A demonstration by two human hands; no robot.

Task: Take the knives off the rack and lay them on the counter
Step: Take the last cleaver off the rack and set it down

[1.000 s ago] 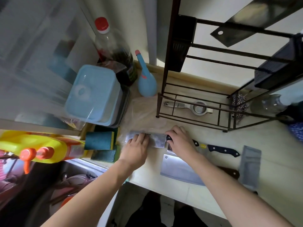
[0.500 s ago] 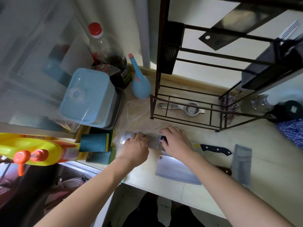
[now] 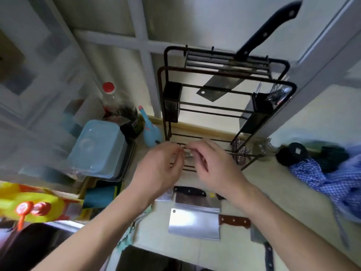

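Note:
A dark wire rack [image 3: 224,107] stands at the back of the counter [image 3: 273,192]. One cleaver hangs in its top slot, with the blade [image 3: 220,87] pointing down and the black handle [image 3: 267,30] sticking up. On the counter lie a black-handled cleaver [image 3: 195,199], a large cleaver with a brown handle [image 3: 193,223] and a third knife [image 3: 257,234] near the front edge. My left hand [image 3: 160,169] and right hand [image 3: 214,169] hover side by side in front of the rack's bottom shelf. Their fingers are loosely curled and hold nothing. My right forearm hides part of the counter.
A blue lidded box [image 3: 97,147], a red-capped bottle [image 3: 115,102] and a blue squeeze bottle [image 3: 150,130] stand left of the rack. A yellow spray bottle [image 3: 29,202], a sponge [image 3: 99,196] and the sink [image 3: 29,247] are at the left. A checked blue cloth [image 3: 332,177] lies at the right.
Both hands have let go of the black-handled cleaver on the counter and risen toward the rack. The view has tilted up, so the rack's top and the hanging cleaver show.

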